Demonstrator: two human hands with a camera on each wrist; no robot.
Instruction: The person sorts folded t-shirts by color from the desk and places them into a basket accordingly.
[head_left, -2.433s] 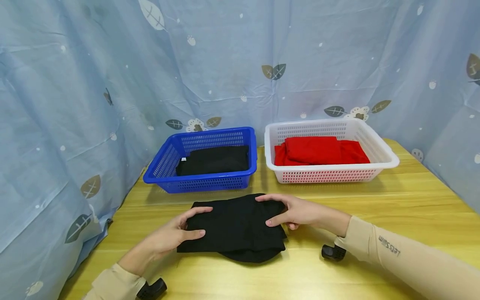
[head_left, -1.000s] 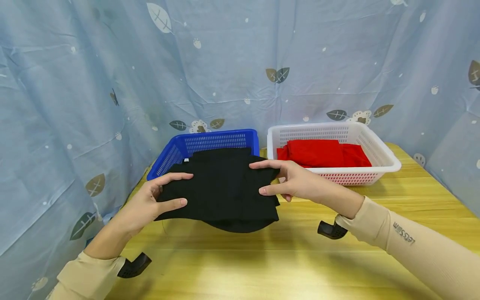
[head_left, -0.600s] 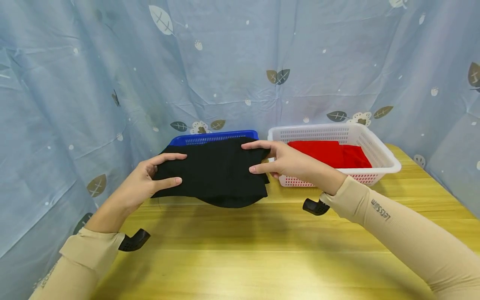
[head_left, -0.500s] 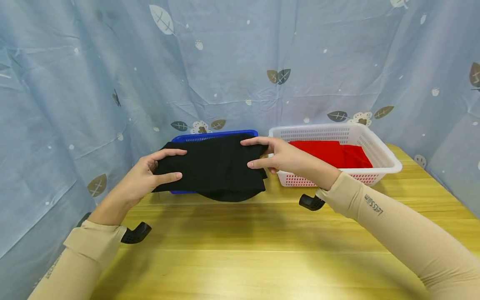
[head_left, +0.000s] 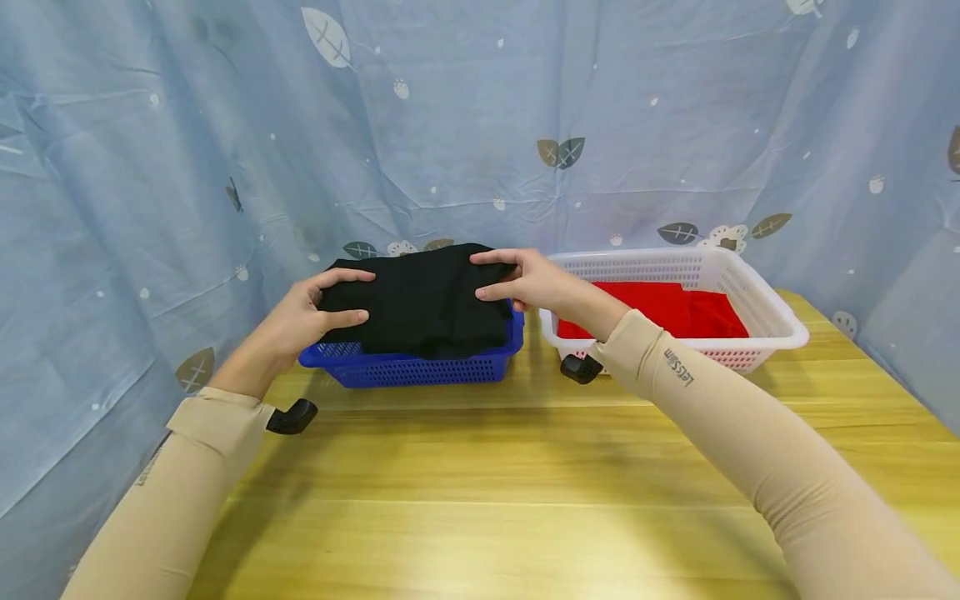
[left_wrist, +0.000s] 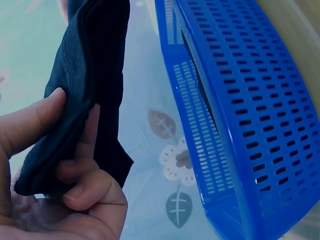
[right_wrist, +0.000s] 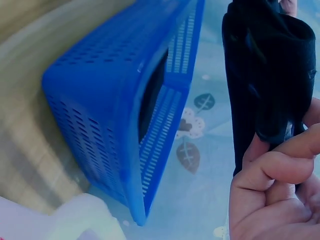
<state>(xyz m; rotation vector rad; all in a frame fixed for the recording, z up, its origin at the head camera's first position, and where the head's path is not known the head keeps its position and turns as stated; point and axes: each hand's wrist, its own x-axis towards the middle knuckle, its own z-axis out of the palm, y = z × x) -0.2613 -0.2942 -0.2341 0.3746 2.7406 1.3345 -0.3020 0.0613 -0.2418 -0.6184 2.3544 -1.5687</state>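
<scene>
A folded black garment (head_left: 420, 300) is held level above the blue basket (head_left: 420, 372), hiding most of its opening. My left hand (head_left: 296, 321) pinches the garment's left end, thumb on the near side. At the right end my right hand (head_left: 536, 282) grips it between thumb and fingers. Both wrist views show a gap between the garment and the basket's rim. In the left wrist view, the cloth (left_wrist: 70, 75) lies in layers between thumb and curled fingers. The right wrist view shows black cloth (right_wrist: 155, 95) inside the basket.
To the right stands a white basket (head_left: 780, 337) with folded red cloth (head_left: 652, 308) in it. Both baskets rest on a wooden table (head_left: 465, 467). A blue patterned curtain (head_left: 465, 125) hangs behind and along the left.
Both hands have lifted the garment off the table and carried it forward over the blue basket. In the last half second it has moved further away, uncovering the basket's front wall.
</scene>
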